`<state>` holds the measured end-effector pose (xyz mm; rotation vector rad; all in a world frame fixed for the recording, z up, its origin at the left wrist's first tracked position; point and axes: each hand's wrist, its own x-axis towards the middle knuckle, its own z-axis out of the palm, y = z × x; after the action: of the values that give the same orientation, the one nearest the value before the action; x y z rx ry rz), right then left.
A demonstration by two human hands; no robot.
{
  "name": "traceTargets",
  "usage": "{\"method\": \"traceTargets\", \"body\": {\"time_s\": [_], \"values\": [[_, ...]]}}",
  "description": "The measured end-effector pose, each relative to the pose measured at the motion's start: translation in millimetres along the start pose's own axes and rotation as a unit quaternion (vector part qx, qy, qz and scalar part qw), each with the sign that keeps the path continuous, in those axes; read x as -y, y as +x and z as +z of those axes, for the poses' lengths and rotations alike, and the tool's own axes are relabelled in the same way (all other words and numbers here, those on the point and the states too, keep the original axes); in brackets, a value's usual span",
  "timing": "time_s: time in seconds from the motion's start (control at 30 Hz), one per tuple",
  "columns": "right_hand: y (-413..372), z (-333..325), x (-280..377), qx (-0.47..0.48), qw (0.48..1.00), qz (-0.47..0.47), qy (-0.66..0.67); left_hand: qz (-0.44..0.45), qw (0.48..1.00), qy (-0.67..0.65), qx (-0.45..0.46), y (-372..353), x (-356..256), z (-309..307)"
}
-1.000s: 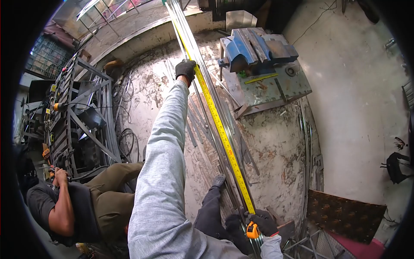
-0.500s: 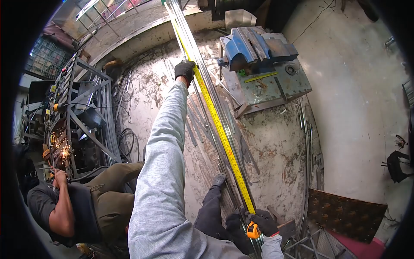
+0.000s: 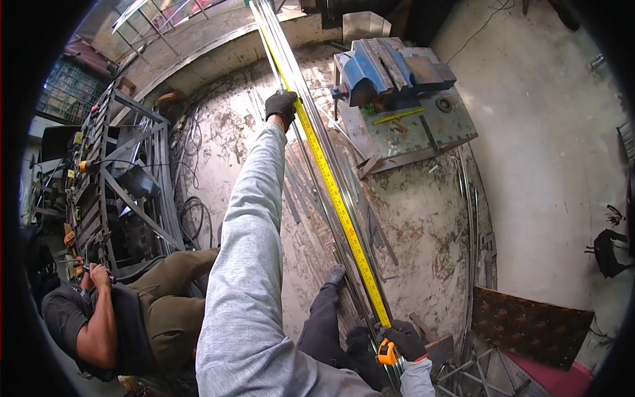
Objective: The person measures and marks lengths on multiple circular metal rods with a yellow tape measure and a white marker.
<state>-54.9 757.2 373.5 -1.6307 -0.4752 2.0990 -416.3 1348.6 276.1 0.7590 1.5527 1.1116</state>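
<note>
My left hand (image 3: 282, 108), in a black glove, is closed around the far part of the metal tubes (image 3: 319, 126) and the tape at the upper middle. A yellow tape blade (image 3: 340, 208) lies stretched along the tubes between my two hands and runs on beyond the left one. Low in the view, my right hand (image 3: 403, 341), also gloved, holds the orange tape measure case (image 3: 387, 352) against the near part of the tubes. Its fingers are closed and partly hidden by the case.
A blue vise (image 3: 377, 73) sits on a metal stand (image 3: 456, 129) at upper right. Left, a co-worker (image 3: 99, 324) sits beside a steel frame (image 3: 135, 192). More bars (image 3: 297, 178) lie on the floor below the tubes. A rusty plate (image 3: 529, 327) is at lower right.
The sparks by the co-worker's hands are gone. The view has shifted very slightly; both my hands keep their places on the tubes and tape.
</note>
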Motion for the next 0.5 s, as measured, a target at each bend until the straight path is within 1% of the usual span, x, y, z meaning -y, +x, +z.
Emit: {"method": "traceTargets", "body": {"time_s": [0.03, 0.07, 0.27, 0.37, 0.43, 0.5], "values": [[0, 0, 0, 0.001, 1.000, -0.002, 0.003, -0.008, 0.999, -0.030, -0.009, 4, 4, 0], [0, 0, 0, 0.002, 1.000, -0.006, 0.005, -0.008, 0.999, -0.030, -0.008, 8, 8, 0], [-1, 1, 4, -0.010, 1.000, 0.009, 0.000, 0.008, 1.000, 0.004, 0.003, 8, 6, -1], [1, 0, 4, -0.011, 1.000, 0.006, -0.002, -0.001, 1.000, -0.008, -0.006, 11, 7, 0], [3, -2, 3, -0.004, 1.000, 0.006, 0.003, 0.009, 0.999, -0.051, -0.001, 16, 10, 1], [4, -5, 1, 0.003, 1.000, 0.007, 0.009, 0.006, 1.000, -0.025, -0.004, 11, 8, 1]]}}
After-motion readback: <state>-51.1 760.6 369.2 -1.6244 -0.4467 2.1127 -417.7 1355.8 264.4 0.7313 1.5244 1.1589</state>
